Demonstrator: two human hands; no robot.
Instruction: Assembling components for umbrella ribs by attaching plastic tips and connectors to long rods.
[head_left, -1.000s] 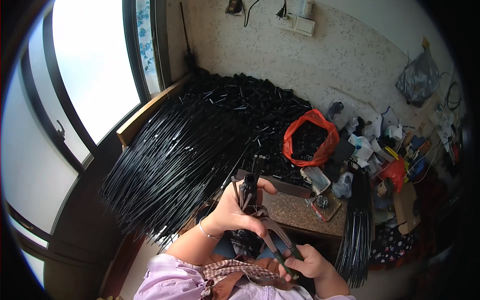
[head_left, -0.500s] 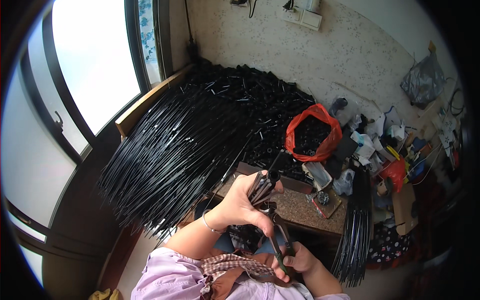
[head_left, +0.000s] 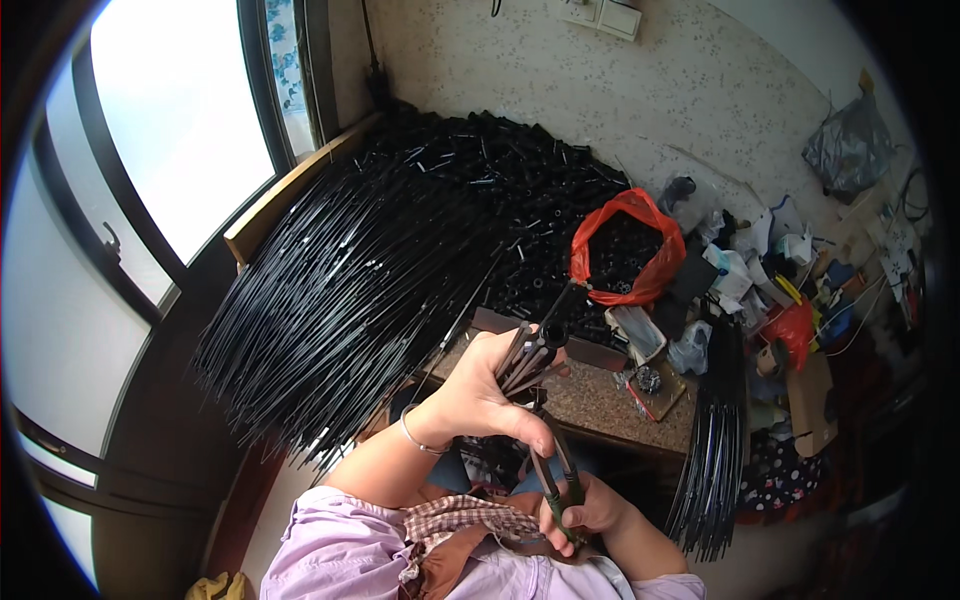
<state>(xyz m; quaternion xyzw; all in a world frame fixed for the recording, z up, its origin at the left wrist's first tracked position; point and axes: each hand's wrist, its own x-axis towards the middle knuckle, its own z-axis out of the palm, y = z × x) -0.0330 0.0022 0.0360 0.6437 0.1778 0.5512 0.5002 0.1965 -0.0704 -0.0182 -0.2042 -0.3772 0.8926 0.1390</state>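
Both hands are gripping, low in the centre of the frame; the left hand [head_left: 485, 405] is wrapped round a cluster of thin dark rods [head_left: 518, 368] and a black tube [head_left: 553, 335], its thumb stretched across toward the pliers-like tool [head_left: 549, 485]; the right hand [head_left: 600, 507] is closed on that tool's green handles, lower and to the right. Those handles, spread wide a second ago, have drawn closer together, and the rod cluster has swung a little rightward in the frame; I read that as a squeeze under way at the tool's head (what its tips bite on is too small and dark to tell). Nearby, a great sheaf of long black rods [head_left: 320, 300] fills the left of the frame, unheld; loose short black tubes [head_left: 480, 150] heap up across the upper middle; an orange-red bag [head_left: 668, 265] sits right of centre, above the speckled tabletop [head_left: 585, 395].
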